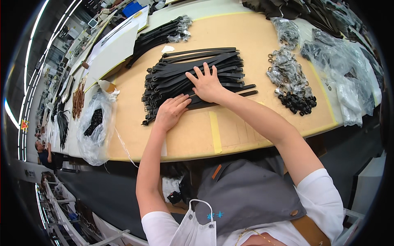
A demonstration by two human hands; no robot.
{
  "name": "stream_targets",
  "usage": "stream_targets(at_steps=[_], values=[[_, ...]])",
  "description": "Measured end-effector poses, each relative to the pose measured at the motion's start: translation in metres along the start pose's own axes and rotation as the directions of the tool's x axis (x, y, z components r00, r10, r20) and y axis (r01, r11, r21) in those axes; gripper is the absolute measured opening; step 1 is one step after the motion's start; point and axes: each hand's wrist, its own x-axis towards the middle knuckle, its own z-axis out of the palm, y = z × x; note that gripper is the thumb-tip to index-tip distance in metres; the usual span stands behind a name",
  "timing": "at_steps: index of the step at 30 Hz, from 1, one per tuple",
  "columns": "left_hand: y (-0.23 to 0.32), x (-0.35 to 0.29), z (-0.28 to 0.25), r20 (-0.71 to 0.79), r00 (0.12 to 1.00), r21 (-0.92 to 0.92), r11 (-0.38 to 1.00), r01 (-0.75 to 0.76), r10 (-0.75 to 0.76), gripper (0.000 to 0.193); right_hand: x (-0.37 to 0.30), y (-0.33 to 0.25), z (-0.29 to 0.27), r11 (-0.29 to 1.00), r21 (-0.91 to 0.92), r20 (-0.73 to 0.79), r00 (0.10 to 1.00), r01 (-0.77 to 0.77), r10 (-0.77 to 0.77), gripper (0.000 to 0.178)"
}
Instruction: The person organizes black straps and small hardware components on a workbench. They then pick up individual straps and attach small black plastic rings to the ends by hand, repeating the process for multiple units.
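Observation:
A broad pile of black straps (176, 78) with buckles at their left ends lies on the tan tabletop in front of me. My right hand (206, 84) rests on the right half of the pile, palm down, fingers spread. Just left of it, my left hand (172, 110) lies along the near edge of the pile, fingers stretched out and fairly close together over the straps. Whether a strap is under the left fingers is hidden. A few loose strap ends stick out past the right side of the pile.
Another bundle of black straps (160, 37) lies behind, its ends wrapped in clear plastic. To the right sit small metal buckles (287, 71), black loops (297, 102) and clear plastic bags (344, 69). A plastic bag of black pieces (95, 123) stands left. Farther left, a person (45, 153) is visible.

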Motion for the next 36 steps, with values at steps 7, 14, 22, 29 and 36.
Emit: stream_targets(at_steps=[7,14,22,29,36], values=[[-0.004,0.017,0.009,-0.090,0.995,0.043,0.998,-0.037,0.041,0.031,0.034,0.045,-0.025,0.979,0.202,0.259,0.966,-0.031,-0.023,0.075],[0.058,-0.021,-0.007,-0.133,0.983,-0.122,0.987,0.107,-0.123,0.032,-0.069,0.127,-0.101,0.635,0.740,0.213,0.973,-0.222,0.092,0.035],[0.078,-0.033,-0.018,-0.086,0.996,-0.095,0.995,0.015,-0.023,0.042,-0.174,0.147,-0.104,0.892,0.410,0.113,0.981,-0.193,0.160,0.029],[0.083,-0.015,-0.048,-0.265,0.963,0.062,0.997,-0.036,0.051,0.045,-0.151,0.114,-0.083,0.832,0.506,0.250,0.962,-0.229,0.113,0.019],[0.107,-0.020,-0.012,-0.263,0.937,-0.233,0.957,0.170,-0.231,0.047,-0.160,0.059,-0.068,0.668,0.743,-0.104,0.991,0.020,0.086,0.023]])
